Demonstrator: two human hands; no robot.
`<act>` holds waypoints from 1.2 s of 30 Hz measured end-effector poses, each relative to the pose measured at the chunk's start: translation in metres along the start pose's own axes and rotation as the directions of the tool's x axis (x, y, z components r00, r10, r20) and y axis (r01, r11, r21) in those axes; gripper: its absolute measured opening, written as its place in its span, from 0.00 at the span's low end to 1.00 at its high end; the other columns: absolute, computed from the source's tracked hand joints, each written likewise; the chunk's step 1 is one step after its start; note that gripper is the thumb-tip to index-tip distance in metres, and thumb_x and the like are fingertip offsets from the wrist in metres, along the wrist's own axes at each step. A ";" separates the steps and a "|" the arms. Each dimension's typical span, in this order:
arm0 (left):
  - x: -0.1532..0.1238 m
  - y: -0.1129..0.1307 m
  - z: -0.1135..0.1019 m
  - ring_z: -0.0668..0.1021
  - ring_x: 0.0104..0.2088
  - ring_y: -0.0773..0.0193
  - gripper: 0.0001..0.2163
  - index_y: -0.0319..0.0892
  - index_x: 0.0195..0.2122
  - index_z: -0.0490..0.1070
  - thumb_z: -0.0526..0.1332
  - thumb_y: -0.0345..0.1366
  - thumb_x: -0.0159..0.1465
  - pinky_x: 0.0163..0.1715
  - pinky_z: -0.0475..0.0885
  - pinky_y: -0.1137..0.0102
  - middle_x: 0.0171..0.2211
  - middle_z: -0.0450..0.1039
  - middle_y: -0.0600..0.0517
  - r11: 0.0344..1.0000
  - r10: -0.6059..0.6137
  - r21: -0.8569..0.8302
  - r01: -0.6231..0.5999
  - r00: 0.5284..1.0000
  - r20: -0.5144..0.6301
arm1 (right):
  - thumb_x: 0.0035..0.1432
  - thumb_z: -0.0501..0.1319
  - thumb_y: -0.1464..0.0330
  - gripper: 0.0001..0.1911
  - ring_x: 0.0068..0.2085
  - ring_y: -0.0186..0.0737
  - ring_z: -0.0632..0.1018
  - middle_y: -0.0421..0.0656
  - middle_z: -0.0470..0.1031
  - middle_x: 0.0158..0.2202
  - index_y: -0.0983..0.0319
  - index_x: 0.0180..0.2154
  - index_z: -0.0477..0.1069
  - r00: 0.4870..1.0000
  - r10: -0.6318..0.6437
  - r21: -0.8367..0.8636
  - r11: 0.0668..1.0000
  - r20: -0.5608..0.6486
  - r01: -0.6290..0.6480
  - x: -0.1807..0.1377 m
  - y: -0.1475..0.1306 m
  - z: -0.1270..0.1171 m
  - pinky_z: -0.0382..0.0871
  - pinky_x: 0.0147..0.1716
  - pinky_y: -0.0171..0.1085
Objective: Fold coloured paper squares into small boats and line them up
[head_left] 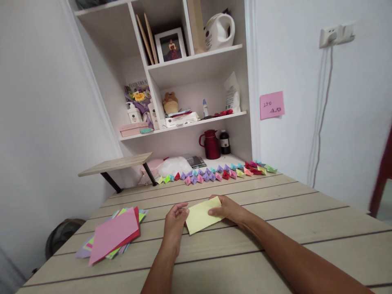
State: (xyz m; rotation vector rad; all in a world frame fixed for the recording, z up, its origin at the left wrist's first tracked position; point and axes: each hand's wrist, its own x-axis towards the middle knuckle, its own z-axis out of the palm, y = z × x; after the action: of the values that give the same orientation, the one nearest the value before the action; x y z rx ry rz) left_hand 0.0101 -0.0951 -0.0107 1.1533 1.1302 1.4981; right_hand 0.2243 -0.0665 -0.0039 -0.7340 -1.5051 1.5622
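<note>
A pale yellow sheet of paper [202, 217], oblong in shape, is held slightly above the wooden table. My right hand [229, 210] pinches its right end, thumb on the front face and fingers behind. At the left edge, my left hand [177, 220] has its thumb against the paper with the fingers curled; the edge lies between them. A loose stack of coloured paper sheets [114, 234], pink on top, lies on the table to the left of my left hand.
Small folded paper pieces [211, 176] in many colours stand in rows along the back of the table [260, 253]. A small raised shelf [116, 164] stands at the back left. Behind are white shelves holding a red jug [212, 145] and a dark bottle [224, 142].
</note>
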 end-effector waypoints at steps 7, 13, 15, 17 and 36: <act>-0.005 0.005 0.000 0.77 0.31 0.62 0.27 0.39 0.46 0.71 0.73 0.42 0.45 0.31 0.71 0.71 0.31 0.75 0.49 0.999 -0.037 -0.017 0.038 0.996 0.081 | 0.32 0.73 0.62 0.23 0.27 0.35 0.71 0.36 0.72 0.24 0.62 0.30 0.66 0.999 0.012 -0.037 0.999 -0.034 -0.013 0.000 0.000 0.000 0.61 0.27 0.32; -0.013 0.012 0.006 0.78 0.31 0.62 0.27 0.39 0.48 0.70 0.72 0.40 0.47 0.32 0.71 0.71 0.33 0.76 0.48 0.999 -0.038 -0.020 0.041 0.990 0.134 | 0.31 0.74 0.62 0.23 0.27 0.35 0.70 0.35 0.71 0.23 0.61 0.29 0.66 0.998 0.018 -0.057 0.998 -0.054 -0.021 0.000 -0.001 0.000 0.60 0.27 0.32; -0.013 0.011 0.005 0.78 0.32 0.62 0.26 0.39 0.46 0.71 0.72 0.41 0.46 0.32 0.71 0.72 0.34 0.76 0.47 0.999 -0.025 -0.035 0.028 0.995 0.098 | 0.32 0.73 0.62 0.22 0.28 0.35 0.71 0.35 0.72 0.24 0.62 0.29 0.66 0.999 0.012 -0.055 0.998 -0.051 -0.015 -0.001 -0.003 0.001 0.60 0.28 0.32; -0.012 0.011 0.004 0.78 0.33 0.61 0.25 0.39 0.44 0.72 0.72 0.41 0.46 0.32 0.71 0.72 0.35 0.77 0.47 0.998 -0.018 -0.055 0.021 0.998 0.052 | 0.34 0.73 0.63 0.21 0.29 0.36 0.72 0.37 0.73 0.27 0.62 0.30 0.67 0.999 0.004 -0.050 0.999 -0.046 -0.006 -0.002 -0.005 0.003 0.62 0.29 0.33; -0.009 0.008 0.000 0.75 0.29 0.67 0.25 0.40 0.45 0.73 0.72 0.40 0.46 0.29 0.68 0.74 0.29 0.72 0.53 0.998 0.005 -0.064 -0.006 1.000 -0.019 | 0.38 0.70 0.63 0.17 0.21 0.31 0.67 0.33 0.69 0.20 0.60 0.30 0.66 0.996 0.009 -0.097 0.995 -0.094 -0.018 -0.002 -0.001 0.003 0.53 0.20 0.30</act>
State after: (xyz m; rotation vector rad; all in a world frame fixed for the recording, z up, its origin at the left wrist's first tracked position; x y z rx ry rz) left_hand 0.0102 -0.1049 -0.0040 1.1018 1.0852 1.5416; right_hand 0.2232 -0.0701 -0.0026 -0.8626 -1.5181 1.4521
